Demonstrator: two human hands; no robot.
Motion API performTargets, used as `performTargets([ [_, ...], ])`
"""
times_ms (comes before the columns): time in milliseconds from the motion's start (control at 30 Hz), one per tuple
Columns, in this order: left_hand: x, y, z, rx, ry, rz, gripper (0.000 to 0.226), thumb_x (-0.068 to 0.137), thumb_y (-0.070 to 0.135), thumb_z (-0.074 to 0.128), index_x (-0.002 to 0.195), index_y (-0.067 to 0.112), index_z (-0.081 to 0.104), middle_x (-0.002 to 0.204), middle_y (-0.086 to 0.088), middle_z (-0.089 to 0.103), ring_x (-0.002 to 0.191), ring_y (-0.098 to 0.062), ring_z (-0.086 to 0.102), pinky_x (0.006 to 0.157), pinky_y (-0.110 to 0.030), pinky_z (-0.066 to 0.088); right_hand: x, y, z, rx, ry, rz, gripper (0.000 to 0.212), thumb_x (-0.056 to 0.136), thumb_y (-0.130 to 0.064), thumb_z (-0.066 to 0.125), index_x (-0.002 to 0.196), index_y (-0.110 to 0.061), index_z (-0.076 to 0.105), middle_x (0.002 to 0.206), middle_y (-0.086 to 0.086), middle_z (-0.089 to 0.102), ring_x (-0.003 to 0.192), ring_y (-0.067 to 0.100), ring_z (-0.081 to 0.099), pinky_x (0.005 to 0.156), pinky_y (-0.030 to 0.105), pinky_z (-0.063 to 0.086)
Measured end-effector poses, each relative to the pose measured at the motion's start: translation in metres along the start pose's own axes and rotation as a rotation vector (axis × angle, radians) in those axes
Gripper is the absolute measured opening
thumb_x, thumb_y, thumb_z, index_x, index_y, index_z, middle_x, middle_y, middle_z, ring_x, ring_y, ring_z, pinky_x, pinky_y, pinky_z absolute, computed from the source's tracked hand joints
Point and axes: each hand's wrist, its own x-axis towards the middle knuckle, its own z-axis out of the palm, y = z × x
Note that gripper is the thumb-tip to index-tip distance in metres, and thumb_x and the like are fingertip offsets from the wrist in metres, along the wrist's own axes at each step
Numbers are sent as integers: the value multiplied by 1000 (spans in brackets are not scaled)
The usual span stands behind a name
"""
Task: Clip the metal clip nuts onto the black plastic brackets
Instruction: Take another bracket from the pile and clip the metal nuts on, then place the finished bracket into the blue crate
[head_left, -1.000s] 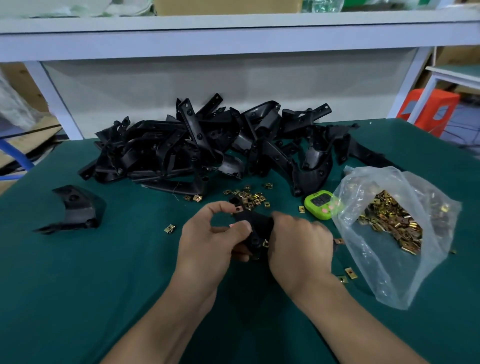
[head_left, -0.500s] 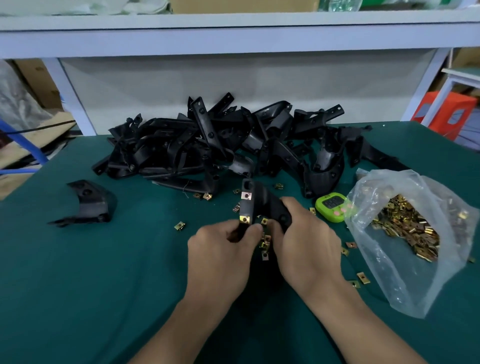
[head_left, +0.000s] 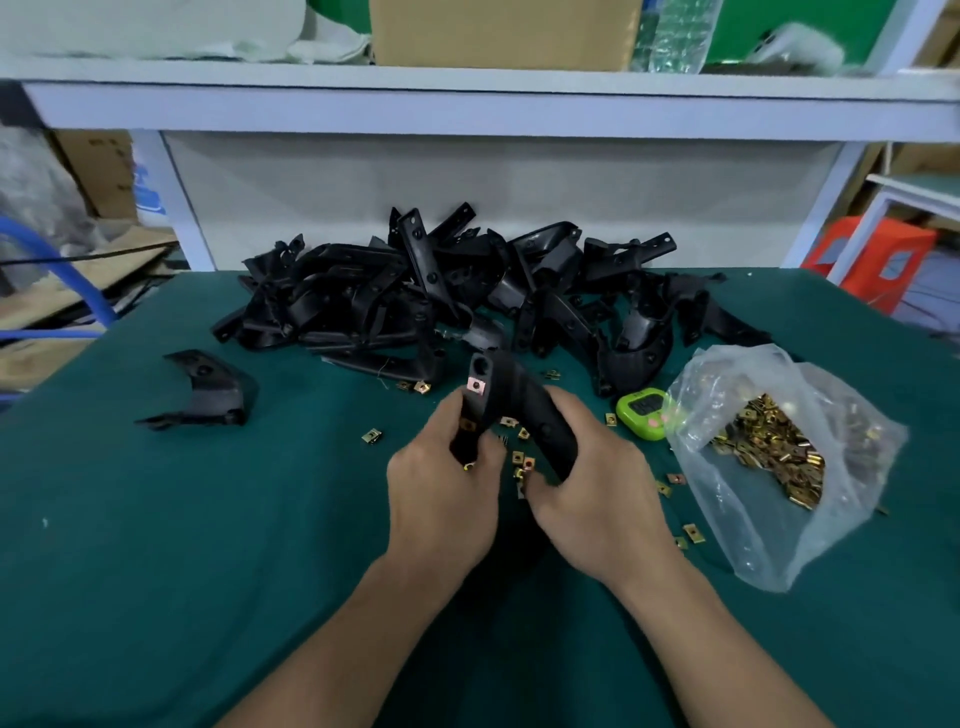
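Both hands hold one black plastic bracket (head_left: 511, 395) above the green table, its arch raised toward the pile. My left hand (head_left: 441, 488) grips the bracket's left leg, where a metal clip nut (head_left: 476, 385) sits near the top and another lower down by my fingers. My right hand (head_left: 592, 483) curls round the right leg. Loose clip nuts (head_left: 522, 460) lie on the cloth between and under my hands. A heap of black brackets (head_left: 467, 296) fills the back of the table.
A clear plastic bag (head_left: 769, 457) full of clip nuts lies open at the right. A green timer (head_left: 643, 413) sits beside it. One single bracket (head_left: 208, 389) lies apart at the left. A white shelf frame rises behind the table (head_left: 156, 519).
The bracket has been lifted and turned upright from between my hands, and a clip nut now shows on its left leg. The view has tilted up a little.
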Motion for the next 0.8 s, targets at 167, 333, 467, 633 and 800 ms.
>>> performTargets([
  [167, -3, 18, -13, -158, -26, 101, 21, 100, 30, 59, 118, 37, 67, 80, 21, 68, 71, -1, 63, 63, -8, 44, -35, -4, -19, 69, -61, 7, 82, 89, -7, 61, 140, -66, 35, 93, -19, 70, 77, 6, 66, 68, 27, 57],
  [333, -27, 47, -12, -397, -54, -60, 24, 99, 23, 59, 75, 18, 58, 54, 0, 55, 48, -9, 52, 48, -20, 41, -73, -7, -69, 182, -78, 97, 48, 93, -13, 63, 112, -58, 60, 79, -11, 70, 55, 10, 55, 49, 24, 44],
  [467, -50, 86, -4, -622, -178, -188, 23, 95, 19, 67, 77, 6, 58, 58, -14, 49, 46, -15, 53, 44, -26, 42, -110, -9, -113, 280, 10, 220, 41, 92, -11, 63, 109, -48, 69, 87, -6, 76, 78, 22, 73, 74, 44, 57],
  [633, -94, 144, 21, -768, -589, -175, 23, 97, 13, 66, 75, 21, 69, 62, -7, 62, 54, -19, 62, 50, -25, 50, -180, 14, -167, 685, 200, 375, 47, 92, 12, 55, 104, -26, 79, 101, 10, 76, 81, 25, 73, 68, 25, 56],
  [800, -169, 190, 70, -784, -1008, -298, 18, 100, 6, 60, 100, 15, 75, 83, 3, 73, 70, -19, 73, 60, -26, 58, -276, 56, -203, 774, 552, 641, 26, 92, 8, 60, 93, -10, 79, 91, 15, 75, 77, 27, 69, 68, 30, 57],
])
